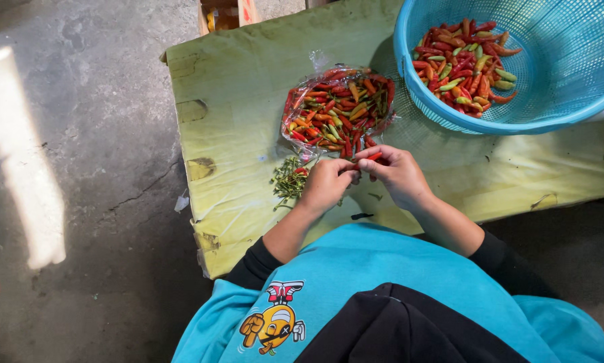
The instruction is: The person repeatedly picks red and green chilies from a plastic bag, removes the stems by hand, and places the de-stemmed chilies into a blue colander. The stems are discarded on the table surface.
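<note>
Your left hand [325, 183] and right hand [397, 173] pinched one red chili [374, 156] between them above the pale green table [235, 101]. Plucked stems [288, 179] lay just beside; a clear bag of chilies [337, 111] remained ahead, while stemmed ones partly filled the blue basket [571, 107].

Left hand [327, 183]: fingers curled, meeting the right hand over the worktop
Right hand [397, 173]: pinching a red chilli [374, 156] at the fingertips
Clear bag [337, 111]: open, heaped with red, orange and green chillies, just beyond the hands
Stem pile [288, 179]: green, beside the left hand
Blue basket [584, 107]: holds more chillies, far right
Worktop [235, 114]: yellow-green, worn patches
Floor [80, 168]: grey concrete, cracked
</note>
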